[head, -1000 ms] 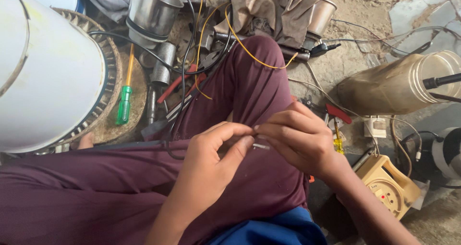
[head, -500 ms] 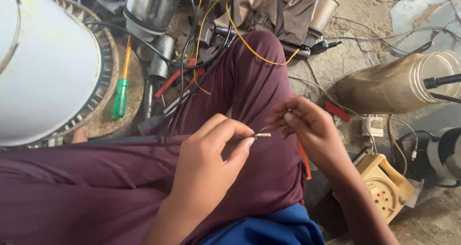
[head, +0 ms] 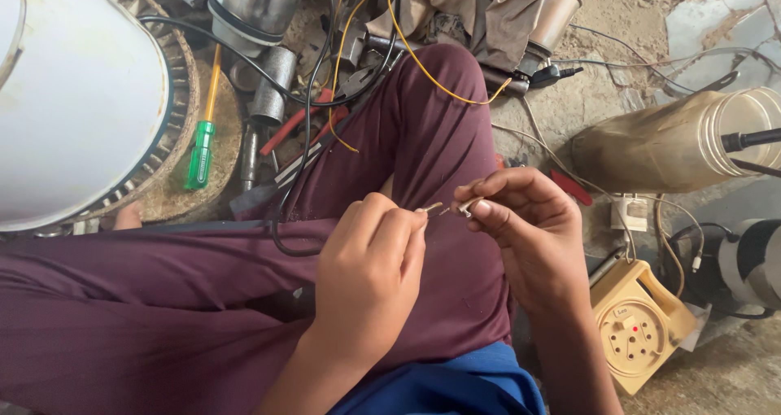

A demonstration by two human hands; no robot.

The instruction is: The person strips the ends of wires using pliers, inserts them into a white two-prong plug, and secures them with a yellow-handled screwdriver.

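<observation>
Now the left hand [head: 370, 273] and right hand [head: 521, 224] have drawn slightly apart, each pinching a bared end of thin wire [head: 434, 209] above the maroon-trousered lap [head: 439, 130]; both ends look ready for joining.

dusty concrete floor [head: 634, 24], cracked in places, strewn with clutter, even daylight
</observation>
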